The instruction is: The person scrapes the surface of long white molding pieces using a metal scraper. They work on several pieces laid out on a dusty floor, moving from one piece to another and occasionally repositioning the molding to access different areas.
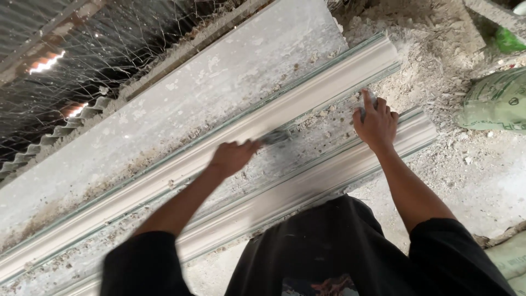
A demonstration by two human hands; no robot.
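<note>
Left hand (233,157) fingers closed on scraper (275,137), mid frame, blade toward right hand (377,125). Long white molding (307,98) runs lower left to upper right. Right fingers wrapped on small grey thing.

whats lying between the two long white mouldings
In the head view, a glass strip littered with plaster crumbs separates the upper moulding from the lower moulding; both hands work over it.

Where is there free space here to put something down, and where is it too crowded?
The wide grey slab between the wire mesh and the upper white moulding strip lies bare. The channel between that strip and the lower white moulding strip is crowded: left hand with a blurred tool, right hand, crumbs. Rubble covers the ground by the green sack.
</note>
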